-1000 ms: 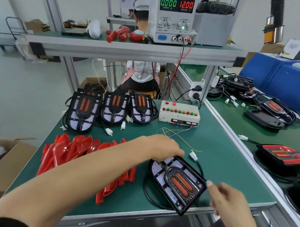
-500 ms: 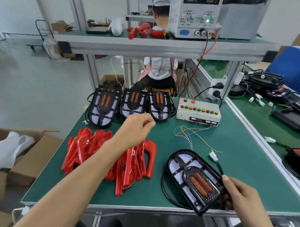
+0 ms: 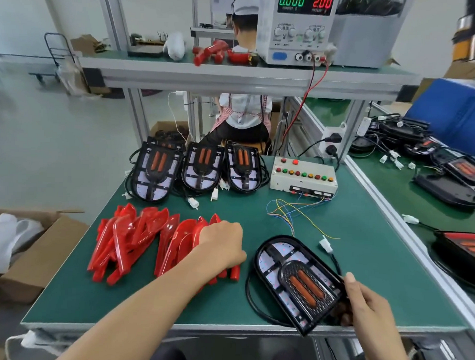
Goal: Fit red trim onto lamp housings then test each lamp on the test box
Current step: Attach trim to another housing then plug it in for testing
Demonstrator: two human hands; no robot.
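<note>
A black lamp housing (image 3: 294, 281) with two orange bars lies at the table's front right, its cable and white plug (image 3: 326, 245) trailing behind. My right hand (image 3: 366, 305) grips its near right edge, thumb on top. Left of it lies a pile of red trim pieces (image 3: 137, 241). My left hand (image 3: 223, 246) sits on the right side of the pile, fingers curled down around a trim piece. The beige test box (image 3: 302, 179) with coloured buttons stands at the back, loose coloured wires (image 3: 291, 211) spilling from it.
Three more housings (image 3: 196, 170) lean in a row at the back left. A power supply (image 3: 295, 28) stands on the shelf above. Open cardboard boxes (image 3: 26, 253) sit left of the table. More lamps (image 3: 446, 173) lie on the right bench. A person sits behind the bench.
My left hand moved from the housing out over the table and then dropped onto the red trim pile. My right hand took hold of the housing's edge and stays there.
</note>
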